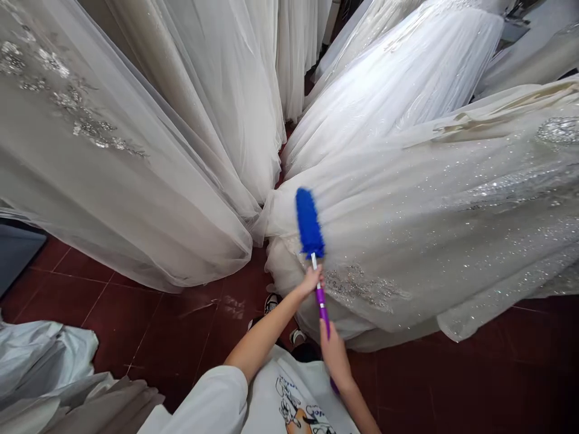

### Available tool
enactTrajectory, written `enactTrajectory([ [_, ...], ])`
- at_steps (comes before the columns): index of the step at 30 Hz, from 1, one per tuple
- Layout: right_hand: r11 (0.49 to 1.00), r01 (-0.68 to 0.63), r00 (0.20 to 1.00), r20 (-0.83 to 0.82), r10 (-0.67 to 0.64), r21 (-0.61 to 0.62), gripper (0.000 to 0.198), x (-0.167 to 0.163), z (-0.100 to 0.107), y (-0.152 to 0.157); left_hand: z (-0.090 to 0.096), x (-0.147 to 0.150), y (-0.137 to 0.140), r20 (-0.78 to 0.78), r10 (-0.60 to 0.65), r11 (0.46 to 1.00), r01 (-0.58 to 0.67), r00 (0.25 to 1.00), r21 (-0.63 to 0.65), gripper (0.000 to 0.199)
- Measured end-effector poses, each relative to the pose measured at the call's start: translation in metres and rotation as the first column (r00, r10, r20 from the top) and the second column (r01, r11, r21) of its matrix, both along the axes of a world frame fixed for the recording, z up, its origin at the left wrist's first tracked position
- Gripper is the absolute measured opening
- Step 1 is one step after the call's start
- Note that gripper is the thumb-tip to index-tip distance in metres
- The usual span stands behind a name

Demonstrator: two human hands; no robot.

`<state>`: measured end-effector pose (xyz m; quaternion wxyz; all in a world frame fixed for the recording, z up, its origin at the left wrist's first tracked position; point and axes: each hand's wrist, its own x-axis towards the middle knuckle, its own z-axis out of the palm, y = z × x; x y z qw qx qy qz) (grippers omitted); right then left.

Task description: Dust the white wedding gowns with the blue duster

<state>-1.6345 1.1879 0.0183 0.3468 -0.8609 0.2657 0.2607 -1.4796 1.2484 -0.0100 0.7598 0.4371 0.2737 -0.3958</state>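
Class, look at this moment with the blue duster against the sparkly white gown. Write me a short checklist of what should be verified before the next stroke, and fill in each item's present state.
1. Both hands on the handle: ok. The left hand holds the duster near its head, and the right hand holds the purple grip lower down.
2. Duster head on the fabric: ok, it lies against the sequinned gown.
3. Hem off the red tiled floor: not ok, it pools on the tiles.
4. Neighbouring tulle gown away from the duster: ok, apart.
5. Duster head clean: cannot tell.
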Motion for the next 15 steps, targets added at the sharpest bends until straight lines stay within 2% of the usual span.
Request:
enactTrajectory([
  [2,0.996,-0.075,0.989,-0.122,0.08,0.047,0.051,0.001,-0.032,0.018,-0.032,-0.022,0.034,-0.089,0.009,0.993,0.002,0.996,0.116,0.029],
  [4,0.99,-0.107,0.978,-0.168,0.123,0.096,0.052,-0.004,-0.052,0.033,-0.055,-0.043,0.065,-0.154,0.019,0.98,0.013,0.988,0.199,0.031],
  [7,0.974,-0.148,0.979,-0.118,0.169,0.17,0.052,-0.019,-0.056,0.041,-0.064,-0.062,0.091,-0.166,0.056,0.962,-0.008,0.985,0.274,0.034],
  [9,0.966,-0.162,0.984,-0.041,0.174,0.2,0.055,-0.032,-0.048,0.032,-0.053,-0.065,0.089,-0.125,0.085,0.956,-0.045,0.988,0.291,0.034],
  [11,0.978,-0.129,0.992,0.019,0.127,0.167,0.065,-0.042,-0.037,0.017,-0.031,-0.061,0.074,-0.019,0.092,0.964,-0.084,0.996,0.252,0.034],
  [13,0.994,-0.059,0.995,0.089,0.051,0.091,0.072,-0.044,-0.025,0.003,-0.002,-0.051,0.052,0.199,0.072,0.985,-0.101,0.977,0.139,0.035],
  [15,0.999,0.011,0.984,0.179,-0.016,0.033,0.073,-0.039,-0.015,-0.002,0.021,-0.037,0.029,0.427,0.055,0.998,-0.063,0.903,0.005,0.038],
])
